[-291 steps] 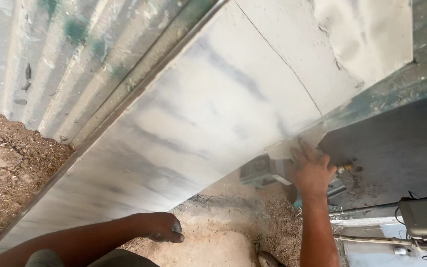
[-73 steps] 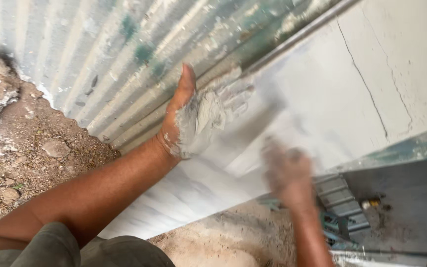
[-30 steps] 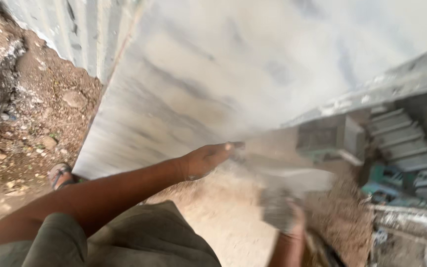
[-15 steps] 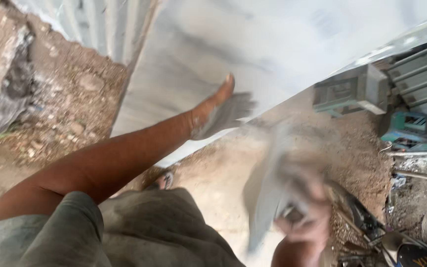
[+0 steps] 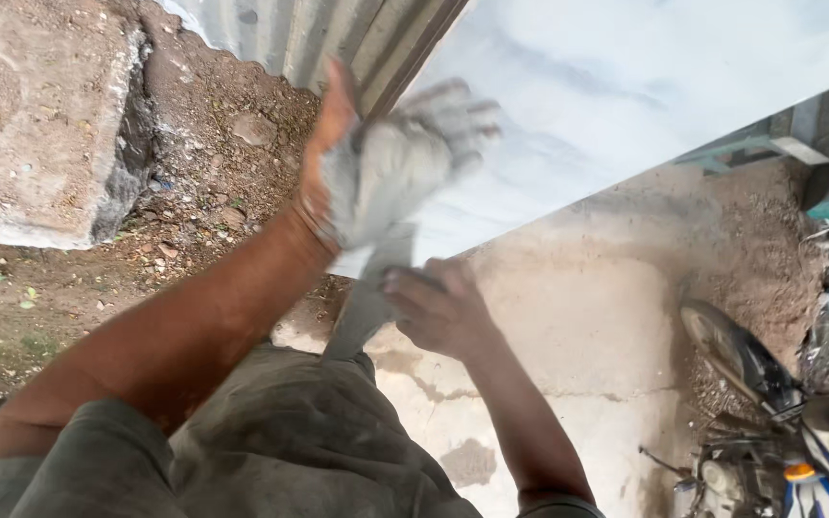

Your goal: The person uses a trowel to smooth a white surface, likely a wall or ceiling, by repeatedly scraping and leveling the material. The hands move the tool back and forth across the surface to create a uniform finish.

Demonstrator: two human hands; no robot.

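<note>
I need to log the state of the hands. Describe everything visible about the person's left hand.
The left hand is raised in front of the pale slab, palm turned toward the camera, fingers spread and slightly blurred. Grey-white powder or paste coats the palm and fingers, while the thumb edge and wrist show bare. A grey cloth hangs from the palm down to the right hand, which grips it just below. Whether the left hand clasps the cloth cannot be told.

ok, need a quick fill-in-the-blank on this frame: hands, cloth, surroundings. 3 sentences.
1. The left hand is coated in pale grey ____.
2. The right hand grips a grey ____ that runs up to the left palm.
3. Behind the hands stands a large white slab, leaning on a corrugated ____ wall.

Missing words: dust; cloth; metal
</note>
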